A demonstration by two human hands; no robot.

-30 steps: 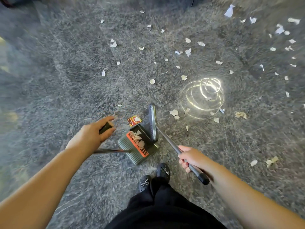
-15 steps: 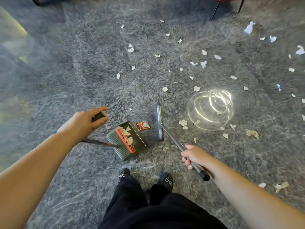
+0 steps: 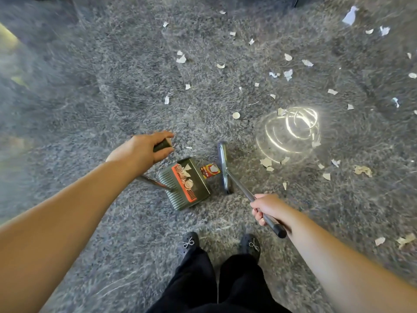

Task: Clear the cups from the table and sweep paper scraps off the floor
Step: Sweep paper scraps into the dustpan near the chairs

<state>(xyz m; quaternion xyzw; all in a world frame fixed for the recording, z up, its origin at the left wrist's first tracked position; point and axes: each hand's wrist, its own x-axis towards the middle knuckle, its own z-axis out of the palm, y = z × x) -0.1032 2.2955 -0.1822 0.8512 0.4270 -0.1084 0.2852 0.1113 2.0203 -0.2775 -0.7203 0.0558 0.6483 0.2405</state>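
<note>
My left hand (image 3: 142, 150) grips the dark top end of the dustpan's long handle. The green dustpan (image 3: 187, 188), with an orange comb strip, rests on the grey speckled floor and holds a few white paper scraps. My right hand (image 3: 267, 207) grips the metal broom handle (image 3: 252, 197) near its black end. The broom head (image 3: 223, 168) stands on the floor just right of the dustpan. A small red wrapper (image 3: 209, 170) lies between the two. Several white paper scraps (image 3: 266, 162) lie beside the broom head and across the floor beyond it.
My two feet in black shoes (image 3: 190, 242) stand just behind the dustpan. A bright ringed light reflection (image 3: 291, 129) sits on the floor to the right. A crumpled brownish scrap (image 3: 363, 170) lies at the far right. Dark furniture legs show at the top edge.
The red wrapper, first beyond the dustpan, now lies between it and the broom head. The dustpan has turned with the left hand. My feet have stepped apart.
</note>
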